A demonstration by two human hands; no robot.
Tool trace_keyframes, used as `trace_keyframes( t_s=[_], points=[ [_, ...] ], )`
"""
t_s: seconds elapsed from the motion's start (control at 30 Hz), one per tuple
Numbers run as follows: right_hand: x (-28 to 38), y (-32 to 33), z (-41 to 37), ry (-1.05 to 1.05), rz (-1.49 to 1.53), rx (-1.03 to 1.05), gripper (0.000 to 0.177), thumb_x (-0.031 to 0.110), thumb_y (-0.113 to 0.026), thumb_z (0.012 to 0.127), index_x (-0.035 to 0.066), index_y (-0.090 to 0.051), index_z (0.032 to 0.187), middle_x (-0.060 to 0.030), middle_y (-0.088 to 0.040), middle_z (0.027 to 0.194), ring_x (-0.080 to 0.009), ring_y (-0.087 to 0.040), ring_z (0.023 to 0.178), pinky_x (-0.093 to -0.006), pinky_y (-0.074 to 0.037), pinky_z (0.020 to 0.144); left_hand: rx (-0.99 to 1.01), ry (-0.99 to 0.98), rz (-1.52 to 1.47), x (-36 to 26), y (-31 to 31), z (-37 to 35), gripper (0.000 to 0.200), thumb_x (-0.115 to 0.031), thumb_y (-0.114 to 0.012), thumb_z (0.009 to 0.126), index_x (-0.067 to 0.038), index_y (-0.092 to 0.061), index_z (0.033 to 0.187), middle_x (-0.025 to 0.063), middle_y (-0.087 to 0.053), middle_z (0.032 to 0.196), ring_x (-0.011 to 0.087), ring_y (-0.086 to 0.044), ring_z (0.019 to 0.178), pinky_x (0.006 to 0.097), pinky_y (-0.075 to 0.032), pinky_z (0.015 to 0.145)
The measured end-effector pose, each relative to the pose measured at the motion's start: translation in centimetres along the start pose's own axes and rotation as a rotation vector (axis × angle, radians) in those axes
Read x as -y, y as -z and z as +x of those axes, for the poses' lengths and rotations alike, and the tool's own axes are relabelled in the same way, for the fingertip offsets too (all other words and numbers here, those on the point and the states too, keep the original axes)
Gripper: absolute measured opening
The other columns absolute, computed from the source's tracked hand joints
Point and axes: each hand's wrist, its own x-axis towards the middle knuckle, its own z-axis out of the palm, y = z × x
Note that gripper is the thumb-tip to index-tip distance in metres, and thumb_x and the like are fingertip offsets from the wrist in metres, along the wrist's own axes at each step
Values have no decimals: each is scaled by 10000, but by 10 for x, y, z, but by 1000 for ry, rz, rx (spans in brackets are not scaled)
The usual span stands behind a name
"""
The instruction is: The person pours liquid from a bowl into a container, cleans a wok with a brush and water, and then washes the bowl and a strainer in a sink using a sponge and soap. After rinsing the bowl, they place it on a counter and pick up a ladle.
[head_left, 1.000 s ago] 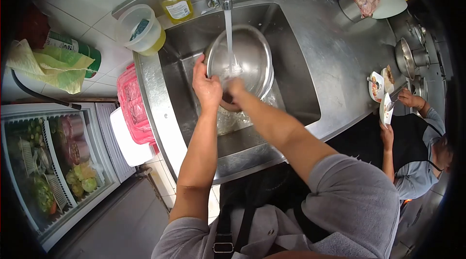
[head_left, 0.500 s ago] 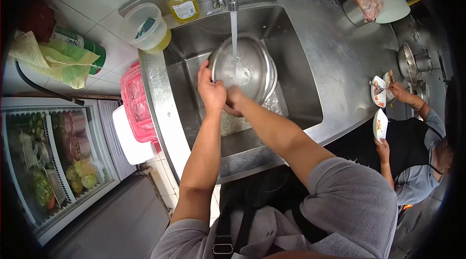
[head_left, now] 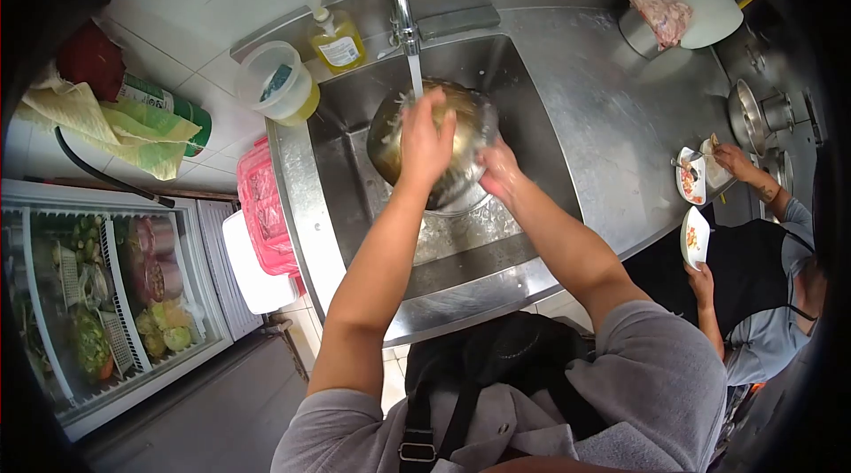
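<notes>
A metal bowl (head_left: 386, 147), blurred by motion, is tilted under the running faucet (head_left: 401, 12) in the steel sink (head_left: 341, 198), its outer side facing up. My left hand (head_left: 427, 140) lies on the bowl's surface with its fingers apart, just below the stream. At the bowl's right edge, my right hand (head_left: 499, 169) grips the rim, its fingers closed and partly hidden. Water splashes around the bowl, and another shiny metal piece shows beneath it.
Left of the faucet stand a soap bottle (head_left: 337, 39) and a plastic tub (head_left: 277, 83). A co-worker (head_left: 753, 296) at the right holds a white dish (head_left: 695, 235). An open-fronted fridge (head_left: 115, 296) is at the left. Meat (head_left: 658, 14) tops a pot at upper right.
The bowl has been turned over, so its outside now faces up. My left hand has moved onto its surface, and my right hand has shifted to its right edge. The view has shifted slightly.
</notes>
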Motion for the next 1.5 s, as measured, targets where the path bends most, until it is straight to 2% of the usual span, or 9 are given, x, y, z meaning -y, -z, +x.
trace_keyframes(
  t_s=[0.2,0.3,0.4,0.47,0.63,0.77,1.1,1.23,1.5],
  points=[
    [31,51,-42,-61,-154,-217,541,-151,-430,670,18,-570,1165,-65,-609,944,-211,-596,816,-353,-502,804,-53,689,-506,18,-36,82,378,-113,-642,877,41,-566,1213,167,-671,1101,255,-636,1041,327,-480,903],
    [39,33,-50,93,-713,40,456,-118,-428,704,-10,-654,1084,-111,-689,971,-204,-635,919,-339,-497,833,195,491,-7,42,-43,52,462,-330,-663,891,7,-597,1200,171,-662,1169,287,-621,1096,363,-458,956],
    [23,2,-59,560,-1433,310,474,-23,-470,718,8,-587,1177,-284,-648,1021,-465,-598,1012,-479,-478,886,145,667,-158,44,-21,5,666,-496,-665,866,48,-538,1230,233,-624,1206,367,-606,1117,417,-438,978],
    [32,-48,-86,192,-1739,374,371,-4,-501,746,42,-600,1100,-264,-659,987,-452,-615,982,-527,-467,843,27,947,-328,33,6,-10,625,-393,-713,871,72,-504,1231,203,-613,1129,304,-616,1039,424,-513,848],
    [-14,-26,2,94,-1232,1039,342,109,-690,860,29,-576,1172,-55,-660,969,-188,-637,876,-340,-513,807,70,1146,-474,86,42,-44,322,30,-625,751,26,-561,1067,167,-626,944,275,-659,717,389,-545,523],
    [2,-113,69,33,-395,256,153,6,-562,923,-34,-597,1067,-147,-658,897,-217,-672,757,-323,-578,691,-89,1128,-440,79,40,-85,351,132,-520,681,44,-551,1020,164,-654,890,261,-660,728,398,-540,595],
    [-72,-80,99,-89,71,-421,249,154,-448,996,-49,-569,1075,-204,-612,1081,-322,-649,952,-439,-586,823,-366,1124,-620,108,15,-155,266,133,-550,667,-14,-528,888,110,-598,760,234,-592,556,389,-475,421],
    [-33,-130,157,114,323,-52,236,148,-466,983,-57,-555,1058,-189,-611,1023,-324,-647,907,-459,-583,843,-382,1175,-673,75,21,-145,265,117,-599,685,5,-542,918,114,-629,801,215,-610,637,369,-497,538],
    [-23,-176,173,81,10,-248,282,221,-484,987,13,-510,1175,-174,-599,1073,-304,-605,1026,-454,-554,872,-298,1164,-609,80,26,-153,240,113,-608,688,-1,-558,893,81,-627,770,199,-605,655,349,-491,575]
  ],
)
